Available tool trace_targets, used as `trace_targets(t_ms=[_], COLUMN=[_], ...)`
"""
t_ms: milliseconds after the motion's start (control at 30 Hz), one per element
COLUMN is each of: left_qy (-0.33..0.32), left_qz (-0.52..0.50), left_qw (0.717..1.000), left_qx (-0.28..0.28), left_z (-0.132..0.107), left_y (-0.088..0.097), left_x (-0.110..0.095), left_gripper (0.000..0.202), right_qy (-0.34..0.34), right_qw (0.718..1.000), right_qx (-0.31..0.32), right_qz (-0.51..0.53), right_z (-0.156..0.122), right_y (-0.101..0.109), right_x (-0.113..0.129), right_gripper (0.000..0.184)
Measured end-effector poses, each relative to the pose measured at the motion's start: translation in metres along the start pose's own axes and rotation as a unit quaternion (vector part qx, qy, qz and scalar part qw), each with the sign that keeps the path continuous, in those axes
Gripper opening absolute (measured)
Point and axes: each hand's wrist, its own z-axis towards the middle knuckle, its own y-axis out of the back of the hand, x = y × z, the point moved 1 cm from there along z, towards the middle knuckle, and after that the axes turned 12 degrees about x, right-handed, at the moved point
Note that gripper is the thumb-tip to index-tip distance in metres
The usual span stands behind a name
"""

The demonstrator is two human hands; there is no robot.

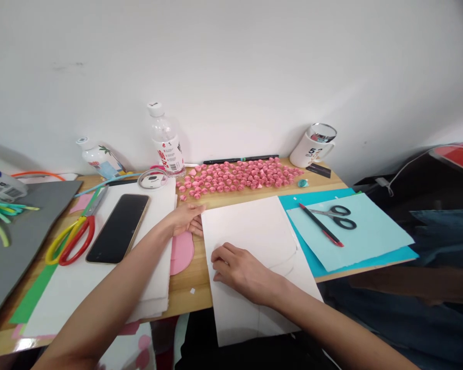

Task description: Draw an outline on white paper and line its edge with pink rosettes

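Note:
A white sheet of paper (247, 226) lies in front of me, its lower part reaching past the table's front edge. Faint curved pencil lines show on its right side. At the sheet's upper left edge is my left hand (185, 220), thumb at the corner and fingertips partly hidden by the paper, closed on that edge. My right hand (241, 270) rests on the middle of the sheet with fingers curled together; whatever may be in them is hidden. A pink paper piece (182, 254) lies below my left hand.
Many small pink paper rolls (239, 177) cover the back. A bottle (165, 144) and a mug (310, 146) stand there. Left are a phone (119, 228) and red-yellow scissors (75, 234) on stacked paper. Right, black scissors (337, 216) and a pen (320, 224) lie on blue paper (389, 241).

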Motion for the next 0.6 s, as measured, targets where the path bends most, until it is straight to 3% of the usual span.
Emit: trace_targets(t_ms=[467, 600], left_qy=[0.008, 0.009], left_qz=[-0.006, -0.005], left_qw=[1.0, 1.0], left_qx=[0.003, -0.006], left_z=[0.001, 0.001], left_y=[0.001, 0.001], left_x=[0.001, 0.001], left_gripper=[0.023, 0.023], right_qy=[0.041, 0.045], right_qw=[0.997, 0.996], right_qx=[-0.048, -0.073], right_qz=[-0.032, 0.014], right_z=[-0.007, -0.007], right_y=[-0.012, -0.014], right_x=[0.002, -0.006], right_gripper=[0.018, 0.019])
